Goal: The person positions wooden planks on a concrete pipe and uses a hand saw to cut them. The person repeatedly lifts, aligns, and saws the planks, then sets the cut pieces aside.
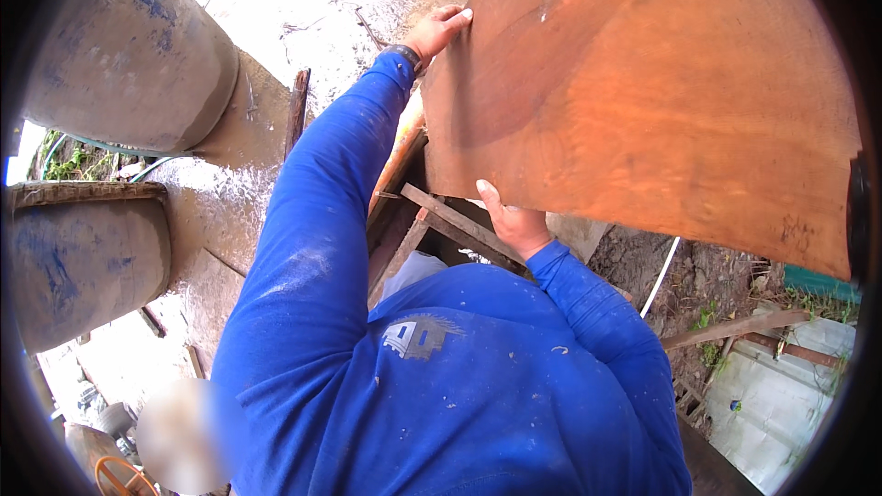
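Note:
My left hand [436, 32], reaching up in a blue sleeve, grips the left edge of a large orange-brown wooden board [634, 92], thumb on its face. Lower down, my right hand [514, 220] holds the bottom edge of the same board, thumb upward and fingers hidden behind it. The board fills much of the upper right of the view. Below it and between my arms is a rough frame of wooden pieces [450, 220], partly hidden by the board and my body.
At left stand two grey, blue-stained drums [133, 55] on wet ground, with a thin hose [119, 144]. A dark wooden stake [296, 110] is near the left arm. Pale sheets [767, 404], mud and planks lie at lower right. An orange ring [124, 464] sits at bottom left.

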`<state>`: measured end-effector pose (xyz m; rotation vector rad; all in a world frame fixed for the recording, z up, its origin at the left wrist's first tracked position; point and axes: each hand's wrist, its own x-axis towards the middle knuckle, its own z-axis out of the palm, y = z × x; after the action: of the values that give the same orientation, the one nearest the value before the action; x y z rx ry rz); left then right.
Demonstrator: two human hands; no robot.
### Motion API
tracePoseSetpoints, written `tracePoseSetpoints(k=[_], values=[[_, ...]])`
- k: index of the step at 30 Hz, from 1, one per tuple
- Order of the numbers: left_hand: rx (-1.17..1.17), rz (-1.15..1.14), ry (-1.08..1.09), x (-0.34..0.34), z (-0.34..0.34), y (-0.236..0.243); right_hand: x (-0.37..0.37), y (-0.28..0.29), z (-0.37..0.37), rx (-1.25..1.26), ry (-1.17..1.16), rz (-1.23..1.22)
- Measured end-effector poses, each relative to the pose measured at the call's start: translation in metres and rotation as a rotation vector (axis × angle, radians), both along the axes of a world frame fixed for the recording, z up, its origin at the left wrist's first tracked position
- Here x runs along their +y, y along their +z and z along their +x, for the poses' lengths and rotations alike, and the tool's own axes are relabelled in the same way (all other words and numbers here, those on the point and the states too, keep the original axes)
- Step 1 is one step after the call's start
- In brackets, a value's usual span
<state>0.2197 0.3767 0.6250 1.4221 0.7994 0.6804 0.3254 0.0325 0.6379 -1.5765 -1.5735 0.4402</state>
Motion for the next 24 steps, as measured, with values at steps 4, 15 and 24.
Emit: tracePoseSetpoints(k=[4,15,24], values=[[0.014,-0.032,0.009,0.003,-0.002,0.004,0.011,-0.001,0.002,0.005,0.028,0.004],[0.066,-0.126,0.036,0.007,-0.015,-0.020,0.016,-0.027,0.009,-0.110,0.086,-0.089],[0.025,-0.102,0.090,-0.011,0.003,-0.022,0.005,-0.031,0.019,-0.015,0.034,-0.078]])
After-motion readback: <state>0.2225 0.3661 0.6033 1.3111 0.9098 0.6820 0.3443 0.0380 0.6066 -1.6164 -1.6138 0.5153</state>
